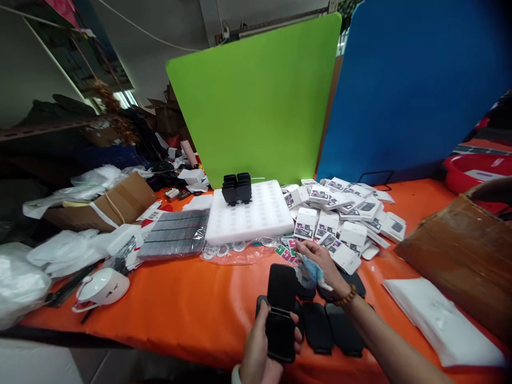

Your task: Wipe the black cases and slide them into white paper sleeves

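My left hand (264, 341) grips a black folding pad (282, 288), hinged open into two panels, near the table's front edge. Thumb and fingers press on its sides. My right hand (320, 261) is closed around a crumpled blue and white cloth (311, 273), which hangs below the palm. Its fingertips reach the small red and green printed cards (286, 252); whether they touch one, I cannot tell. Beneath and beside my right forearm lie several more black pads (318, 325), flat on the orange table.
White printed boxes (352, 202) are heaped at the back right. Several black pads (237, 188) stand on a white foam block (250, 213). Left of it lies a plastic-wrapped grey stack (176, 233). A white mug (103, 288), brown carton (460, 256) and white packet (440, 320) flank the work area.
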